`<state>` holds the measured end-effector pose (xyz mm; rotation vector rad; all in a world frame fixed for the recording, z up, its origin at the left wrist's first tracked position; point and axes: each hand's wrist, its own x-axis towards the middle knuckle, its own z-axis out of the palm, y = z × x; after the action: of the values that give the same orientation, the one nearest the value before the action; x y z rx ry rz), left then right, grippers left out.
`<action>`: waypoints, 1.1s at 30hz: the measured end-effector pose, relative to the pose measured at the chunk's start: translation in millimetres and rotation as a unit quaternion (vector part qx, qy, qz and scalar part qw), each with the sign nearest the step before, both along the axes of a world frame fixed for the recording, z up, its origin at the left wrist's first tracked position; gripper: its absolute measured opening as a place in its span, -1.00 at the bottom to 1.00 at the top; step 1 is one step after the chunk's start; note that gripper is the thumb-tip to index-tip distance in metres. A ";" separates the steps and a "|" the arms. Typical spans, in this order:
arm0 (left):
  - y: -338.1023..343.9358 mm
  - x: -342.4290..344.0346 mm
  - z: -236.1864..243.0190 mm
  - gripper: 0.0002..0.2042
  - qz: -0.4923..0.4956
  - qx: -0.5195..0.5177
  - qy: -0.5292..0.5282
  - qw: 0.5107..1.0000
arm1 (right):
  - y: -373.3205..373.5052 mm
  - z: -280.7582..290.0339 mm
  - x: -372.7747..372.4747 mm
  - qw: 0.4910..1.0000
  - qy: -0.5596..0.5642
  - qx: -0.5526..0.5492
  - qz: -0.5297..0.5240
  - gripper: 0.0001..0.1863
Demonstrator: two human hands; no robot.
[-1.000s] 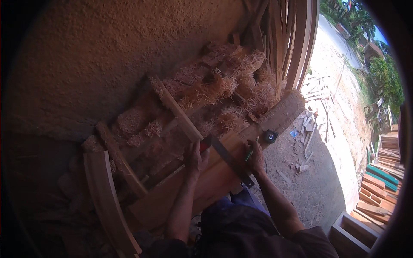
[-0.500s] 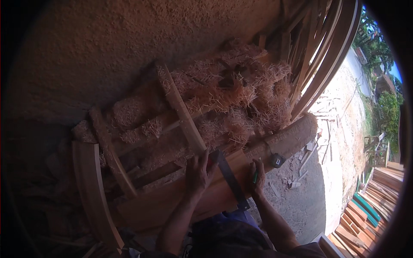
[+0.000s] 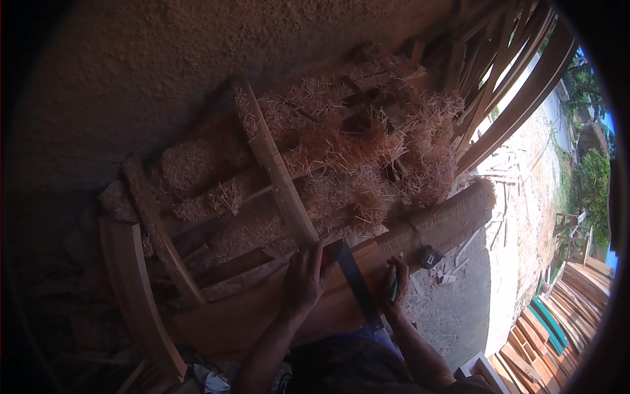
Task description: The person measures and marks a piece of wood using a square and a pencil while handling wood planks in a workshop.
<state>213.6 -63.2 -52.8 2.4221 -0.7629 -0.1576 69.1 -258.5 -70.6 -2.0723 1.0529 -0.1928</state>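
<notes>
A wide wooden plank (image 3: 249, 315) lies across in front of me on timber supports. Over it runs the dark blade of a carpenter's square (image 3: 359, 285). My left hand (image 3: 303, 281) is closed around the square's reddish end at the plank's far edge. To the right of the blade, my right hand (image 3: 394, 279) grips a slim green pencil or pen (image 3: 394, 290), its fingers bent over the plank. Further right, a dark tape measure (image 3: 430, 257) rests at the plank's side or on the log beside it.
Curly wood shavings (image 3: 367, 144) cover the timbers beyond the plank. A cross beam (image 3: 275, 171) reaches toward my left hand. A curved board (image 3: 134, 282) stands at the left. Long boards (image 3: 525, 105) lean at the far right; stacked lumber (image 3: 538, 341) lies at lower right.
The view has shifted slightly. My right hand has moved a little nearer and turned, and the green pencil or pen shows more fully. My left hand stays on the square.
</notes>
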 end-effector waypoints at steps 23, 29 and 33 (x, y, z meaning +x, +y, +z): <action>-2.7 0.0 4.1 -0.50 0.007 0.020 0.007 1.000 | -1.7 -4.4 -2.8 0.999 -0.007 -0.028 0.027 -0.71; -4.2 0.0 2.4 -0.51 0.015 0.019 0.009 1.000 | -2.1 -2.7 -2.9 0.999 -0.001 -0.027 0.030 -0.70; -3.4 -1.3 0.0 -0.51 0.012 0.023 -0.010 1.000 | -2.3 -4.3 -4.3 0.999 -0.009 -0.019 0.027 -0.70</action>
<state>212.3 -66.6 -52.9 2.4779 -0.7453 -0.1432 64.8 -260.8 -74.9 -2.1269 0.9890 -0.2069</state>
